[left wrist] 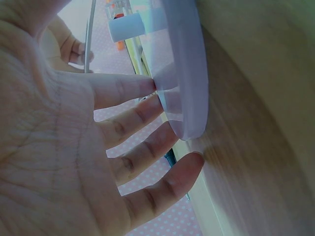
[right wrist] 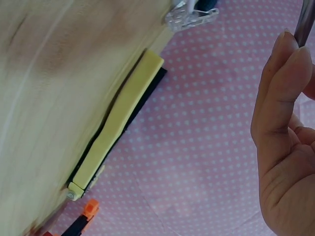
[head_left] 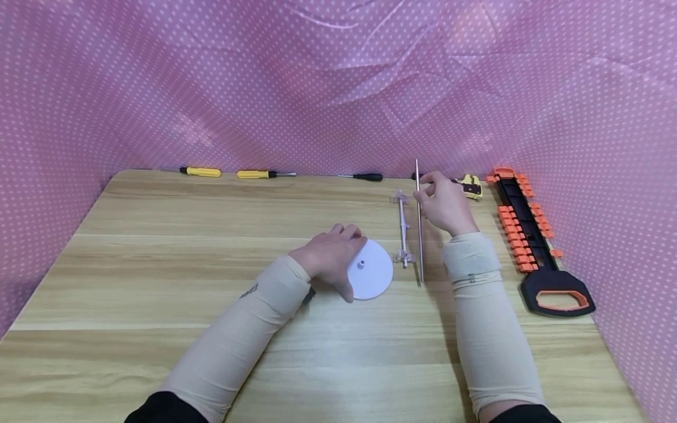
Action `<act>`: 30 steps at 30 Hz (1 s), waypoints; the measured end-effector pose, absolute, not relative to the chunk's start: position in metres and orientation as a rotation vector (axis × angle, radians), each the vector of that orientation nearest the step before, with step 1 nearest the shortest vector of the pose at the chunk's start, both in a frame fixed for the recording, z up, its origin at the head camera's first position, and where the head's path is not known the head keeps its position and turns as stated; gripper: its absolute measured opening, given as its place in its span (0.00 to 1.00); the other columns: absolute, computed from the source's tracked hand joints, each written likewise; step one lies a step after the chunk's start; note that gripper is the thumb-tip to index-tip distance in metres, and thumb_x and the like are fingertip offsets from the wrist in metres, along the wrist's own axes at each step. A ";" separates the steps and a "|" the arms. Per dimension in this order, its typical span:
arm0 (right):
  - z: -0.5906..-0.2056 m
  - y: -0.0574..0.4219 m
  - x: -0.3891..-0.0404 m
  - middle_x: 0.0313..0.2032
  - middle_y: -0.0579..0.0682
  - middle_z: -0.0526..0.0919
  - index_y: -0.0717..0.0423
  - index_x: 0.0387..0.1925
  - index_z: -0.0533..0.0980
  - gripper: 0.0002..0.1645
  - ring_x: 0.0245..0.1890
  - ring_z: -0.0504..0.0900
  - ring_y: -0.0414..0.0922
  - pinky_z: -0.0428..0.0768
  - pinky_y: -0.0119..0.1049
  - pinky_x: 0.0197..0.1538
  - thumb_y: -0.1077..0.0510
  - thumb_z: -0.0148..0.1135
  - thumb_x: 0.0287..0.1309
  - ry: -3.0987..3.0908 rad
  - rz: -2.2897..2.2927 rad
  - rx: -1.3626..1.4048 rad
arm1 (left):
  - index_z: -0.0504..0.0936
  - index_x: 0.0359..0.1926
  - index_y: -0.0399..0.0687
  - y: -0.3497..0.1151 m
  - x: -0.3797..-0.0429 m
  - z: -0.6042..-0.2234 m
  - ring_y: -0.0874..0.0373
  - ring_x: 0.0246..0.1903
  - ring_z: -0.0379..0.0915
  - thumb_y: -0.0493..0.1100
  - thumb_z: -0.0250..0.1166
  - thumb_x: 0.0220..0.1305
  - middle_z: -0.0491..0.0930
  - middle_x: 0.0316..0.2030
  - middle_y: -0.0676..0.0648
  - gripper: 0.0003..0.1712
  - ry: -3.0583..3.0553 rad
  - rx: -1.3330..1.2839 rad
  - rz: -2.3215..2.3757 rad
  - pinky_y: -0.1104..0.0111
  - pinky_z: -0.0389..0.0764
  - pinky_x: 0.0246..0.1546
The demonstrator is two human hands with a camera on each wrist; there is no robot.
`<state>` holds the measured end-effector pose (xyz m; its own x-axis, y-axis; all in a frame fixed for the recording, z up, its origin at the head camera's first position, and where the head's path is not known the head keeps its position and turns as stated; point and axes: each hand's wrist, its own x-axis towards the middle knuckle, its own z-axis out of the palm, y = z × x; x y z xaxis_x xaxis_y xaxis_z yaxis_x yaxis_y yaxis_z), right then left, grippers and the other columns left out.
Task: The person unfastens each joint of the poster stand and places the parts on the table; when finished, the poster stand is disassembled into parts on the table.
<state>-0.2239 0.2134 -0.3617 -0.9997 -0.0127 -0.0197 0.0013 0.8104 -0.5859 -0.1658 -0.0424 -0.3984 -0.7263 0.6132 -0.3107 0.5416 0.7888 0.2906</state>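
My left hand (head_left: 333, 258) touches a round white disc (head_left: 376, 276) on the table, with a short post (head_left: 361, 264) standing from its middle. In the left wrist view, nearly straight fingers (left wrist: 123, 91) meet the disc (left wrist: 194, 73) at its face and rim. My right hand (head_left: 446, 205) pinches a thin metal rod (head_left: 420, 247) between thumb and fingers, upper end raised towards the curtain. The rod's end (right wrist: 306, 22) shows above the fingertips in the right wrist view. Between disc and rod lies a slim white bar (head_left: 404, 229) with clear plastic clips (head_left: 404, 257).
Yellow screwdrivers (head_left: 203, 172) and a black one (head_left: 368, 177) lie along the back edge. A yellow and black tool (head_left: 471, 187) is behind my right hand. A black rack with orange clips (head_left: 529, 220) stands at right. Pink dotted curtain (head_left: 338, 88) surrounds the table.
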 end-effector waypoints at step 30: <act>-0.400 0.225 -0.238 0.55 0.65 0.84 0.63 0.63 0.76 0.23 0.52 0.81 0.60 0.78 0.58 0.63 0.56 0.57 0.73 2.876 -0.736 0.038 | 0.62 0.82 0.48 -0.043 -0.166 -0.397 0.49 0.70 0.59 0.63 0.89 0.36 0.60 0.78 0.46 0.74 2.580 0.872 0.256 0.53 0.73 0.69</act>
